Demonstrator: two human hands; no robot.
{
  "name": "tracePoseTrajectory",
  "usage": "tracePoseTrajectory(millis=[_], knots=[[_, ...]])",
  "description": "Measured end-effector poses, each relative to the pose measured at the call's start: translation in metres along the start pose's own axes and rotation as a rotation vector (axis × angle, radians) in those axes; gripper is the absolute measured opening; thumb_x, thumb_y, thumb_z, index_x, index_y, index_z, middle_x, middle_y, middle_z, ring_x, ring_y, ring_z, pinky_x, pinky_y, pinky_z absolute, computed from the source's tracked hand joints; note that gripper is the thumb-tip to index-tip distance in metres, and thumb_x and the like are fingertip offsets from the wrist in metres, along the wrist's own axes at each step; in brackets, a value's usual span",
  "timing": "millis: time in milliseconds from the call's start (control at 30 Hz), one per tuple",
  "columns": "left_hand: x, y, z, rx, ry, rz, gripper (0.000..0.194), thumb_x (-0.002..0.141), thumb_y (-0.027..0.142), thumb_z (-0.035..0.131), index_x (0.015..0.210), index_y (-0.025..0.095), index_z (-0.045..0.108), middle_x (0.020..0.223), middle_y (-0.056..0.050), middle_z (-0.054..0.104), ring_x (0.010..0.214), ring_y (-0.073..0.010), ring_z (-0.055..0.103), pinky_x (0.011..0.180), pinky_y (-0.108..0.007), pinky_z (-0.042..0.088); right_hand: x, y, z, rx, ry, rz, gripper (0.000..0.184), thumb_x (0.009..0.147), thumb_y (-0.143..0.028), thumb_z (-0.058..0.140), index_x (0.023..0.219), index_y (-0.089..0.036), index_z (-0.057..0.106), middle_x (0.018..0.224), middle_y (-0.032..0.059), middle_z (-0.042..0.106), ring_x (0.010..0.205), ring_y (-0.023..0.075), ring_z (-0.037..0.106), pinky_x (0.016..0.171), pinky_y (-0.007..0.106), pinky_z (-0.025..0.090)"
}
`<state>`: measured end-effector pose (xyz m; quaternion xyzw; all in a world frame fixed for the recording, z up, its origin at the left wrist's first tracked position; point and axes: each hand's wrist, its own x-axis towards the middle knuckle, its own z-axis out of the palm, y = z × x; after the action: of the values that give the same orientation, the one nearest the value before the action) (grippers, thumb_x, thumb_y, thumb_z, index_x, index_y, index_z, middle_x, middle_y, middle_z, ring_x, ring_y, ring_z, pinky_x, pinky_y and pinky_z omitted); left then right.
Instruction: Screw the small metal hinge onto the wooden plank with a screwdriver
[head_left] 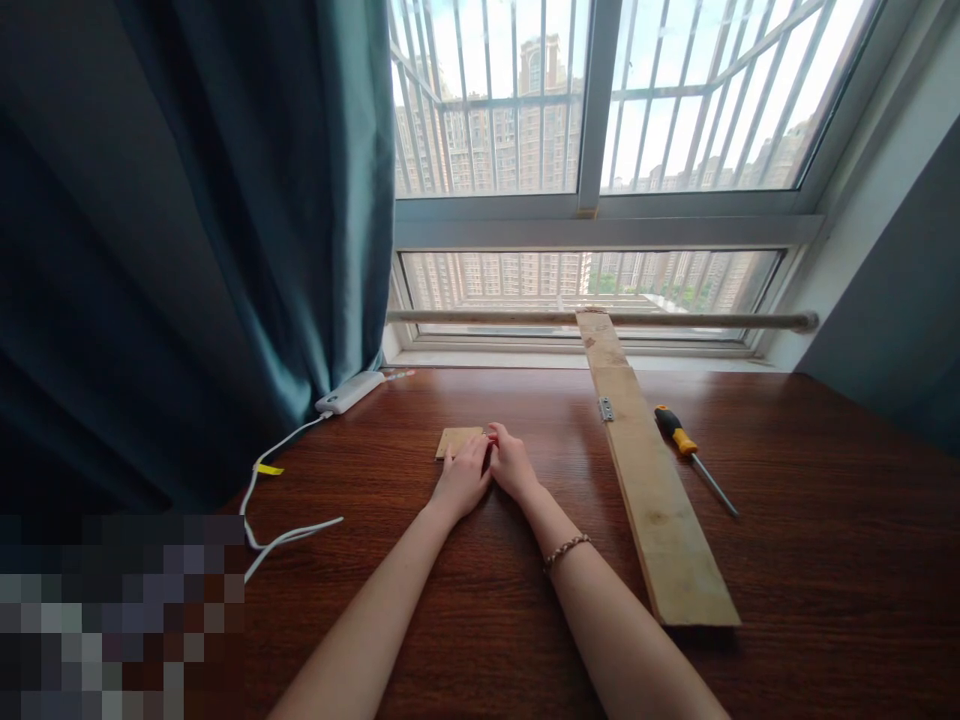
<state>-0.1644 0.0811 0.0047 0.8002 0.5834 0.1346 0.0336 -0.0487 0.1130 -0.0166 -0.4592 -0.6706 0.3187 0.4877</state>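
Both my hands meet at the middle of a dark wooden table [825, 560]. My left hand [463, 478] lies with its fingers flat on a small tan square of wood or card [455, 440]. My right hand [510, 462] is beside it, fingers curled at the square's right edge around something small and reddish that I cannot make out. A beaded bracelet [566, 548] circles my right wrist.
A long wooden plank [652, 480] with a small metal hinge [605, 408] runs from the window rail to the near right. A yellow-and-black screwdriver [694, 455] lies right of it. A white power bank [349, 392] with its cable [281, 500] sits left, by a teal curtain [187, 250].
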Motion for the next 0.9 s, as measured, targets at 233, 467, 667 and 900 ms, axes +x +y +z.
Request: tracePoseTrajectory(millis=[233,467,667,900], knots=[[0.001,0.0,0.001,0.023,-0.013,-0.013,0.047,0.09,0.031,0.036,0.135,0.02,0.041,0.145,-0.012,0.038,0.137,-0.0232,0.028,0.109,-0.055,0.019,0.001,0.003,0.001,-0.01,0.035,-0.004,0.046,0.079,-0.002,0.042,0.123,-0.015,0.052,0.107,0.0109,0.065,0.099,0.0178,0.061,0.092,0.028,0.045],[0.0,-0.001,0.0,-0.006,0.01,0.027,0.047,0.09,0.031,0.035,0.135,0.022,0.041,0.145,-0.01,0.038,0.138,-0.0238,0.027,0.109,-0.058,0.019,0.001,0.005,0.001,-0.062,0.111,-0.038,0.046,0.078,-0.003,0.04,0.121,-0.012,0.052,0.111,0.0139,0.063,0.104,0.02,0.06,0.093,0.032,0.046],[0.001,-0.004,0.003,-0.025,0.003,0.025,0.048,0.09,0.033,0.036,0.136,0.021,0.041,0.144,-0.01,0.04,0.138,-0.026,0.026,0.108,-0.06,0.018,0.004,-0.007,0.002,-0.164,0.262,-0.056,0.044,0.076,-0.004,0.039,0.119,-0.009,0.052,0.115,0.0176,0.061,0.104,0.0233,0.06,0.092,0.036,0.046],[0.004,-0.008,0.008,-0.027,0.029,0.037,0.051,0.09,0.036,0.038,0.138,0.021,0.039,0.145,-0.011,0.039,0.138,-0.0274,0.024,0.108,-0.06,0.017,-0.001,-0.13,-0.074,0.047,0.739,-0.264,0.049,0.078,-0.002,0.032,0.123,-0.017,0.039,0.11,0.0075,0.064,0.095,0.017,0.06,0.086,0.035,0.047]])
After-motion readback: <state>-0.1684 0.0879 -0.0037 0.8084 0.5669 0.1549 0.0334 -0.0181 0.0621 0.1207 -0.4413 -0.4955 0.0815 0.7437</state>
